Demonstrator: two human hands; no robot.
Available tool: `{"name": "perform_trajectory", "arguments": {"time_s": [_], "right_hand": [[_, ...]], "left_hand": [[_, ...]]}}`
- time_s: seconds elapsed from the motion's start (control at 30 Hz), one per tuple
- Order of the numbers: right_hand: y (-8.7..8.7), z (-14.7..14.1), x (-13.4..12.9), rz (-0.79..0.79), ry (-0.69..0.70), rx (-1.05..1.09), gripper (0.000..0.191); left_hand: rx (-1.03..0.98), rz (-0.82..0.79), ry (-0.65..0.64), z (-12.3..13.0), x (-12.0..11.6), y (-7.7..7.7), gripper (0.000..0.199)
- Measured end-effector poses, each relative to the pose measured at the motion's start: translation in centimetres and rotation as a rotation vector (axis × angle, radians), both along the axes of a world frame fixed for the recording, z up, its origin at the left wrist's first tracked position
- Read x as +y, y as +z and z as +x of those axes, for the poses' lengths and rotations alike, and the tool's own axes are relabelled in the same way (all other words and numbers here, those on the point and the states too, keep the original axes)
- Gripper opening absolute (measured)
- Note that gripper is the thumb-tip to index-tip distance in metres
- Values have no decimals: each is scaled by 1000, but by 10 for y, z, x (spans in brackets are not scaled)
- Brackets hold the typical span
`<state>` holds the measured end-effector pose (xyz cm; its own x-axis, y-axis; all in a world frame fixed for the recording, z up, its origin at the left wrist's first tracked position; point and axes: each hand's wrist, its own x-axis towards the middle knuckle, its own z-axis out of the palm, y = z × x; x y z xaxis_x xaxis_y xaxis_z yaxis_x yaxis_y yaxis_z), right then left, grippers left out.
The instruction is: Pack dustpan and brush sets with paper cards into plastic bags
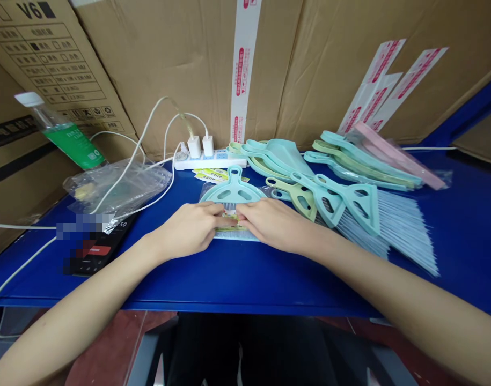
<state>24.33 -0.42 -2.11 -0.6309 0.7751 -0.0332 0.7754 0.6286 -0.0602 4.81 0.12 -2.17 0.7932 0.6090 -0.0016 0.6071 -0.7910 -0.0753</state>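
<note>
A light-blue dustpan and brush set (234,185) lies on the blue table in front of me, its handle pointing away. My left hand (192,228) rests at its left side with curled fingers. From the right, my right hand (275,224) meets it, fingers also curled. Between them both thumbs press on a small yellow and white label (228,227) on the set. The hands hide the set's left and right sides, and the fingertips are partly covered.
Loose brushes (360,206) lie to the right, stacked dustpans (285,155) and wrapped dustpans (374,161) behind. A power strip (237,162), more yellow labels (207,176) and cardboard boxes (181,59) stand at the back. On the left are a bottle (74,145), plastic bag (120,185), cables and phone (104,244).
</note>
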Motion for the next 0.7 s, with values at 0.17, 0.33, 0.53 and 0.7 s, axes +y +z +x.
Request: {"name": "perform_trajectory", "arguments": {"time_s": [0.17, 0.33, 0.53, 0.7], "right_hand": [[1, -4, 3, 51, -92, -45, 16], [5, 0, 6, 48, -144, -166, 18], [10, 11, 9, 100, -178, -193, 10], [18, 15, 5, 65, -220, -239, 13]], "left_hand": [[-55, -4, 107, 1, 1, 2, 51], [-18, 30, 161, -1, 3, 8, 45], [43, 9, 247, -8, 4, 18, 47], [79, 27, 289, -20, 8, 23, 50]]}}
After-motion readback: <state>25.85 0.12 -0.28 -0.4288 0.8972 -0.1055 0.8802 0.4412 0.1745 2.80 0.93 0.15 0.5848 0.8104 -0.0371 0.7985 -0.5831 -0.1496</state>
